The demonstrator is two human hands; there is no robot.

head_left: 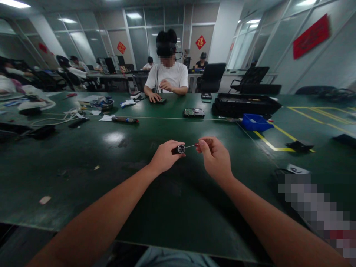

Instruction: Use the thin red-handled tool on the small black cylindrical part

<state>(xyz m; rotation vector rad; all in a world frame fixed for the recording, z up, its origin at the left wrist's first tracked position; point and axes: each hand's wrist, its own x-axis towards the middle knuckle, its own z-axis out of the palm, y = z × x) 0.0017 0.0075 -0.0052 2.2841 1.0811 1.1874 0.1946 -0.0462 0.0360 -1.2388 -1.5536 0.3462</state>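
Above the near half of the green table [91, 163], my left hand [166, 155] is closed around a short black cylinder [181, 149]. Its round end has a silvery rim and faces me and to the right; the rest is hidden in the fingers. My right hand [215, 155] pinches a thin screwdriver [191, 146] by its reddish handle, most of which the fingers cover. The slim metal shaft points left, its tip at the cylinder's round end. Whether the tip touches anything inside is too small to tell.
Across the table a person in a white shirt [180, 76] handles a small dark object. A hard drive [194, 112], a blue bin [256, 122], a long black casing [246, 105] and a brown-handled tool [125, 119] lie farther off. Cables [63, 118] are at left.
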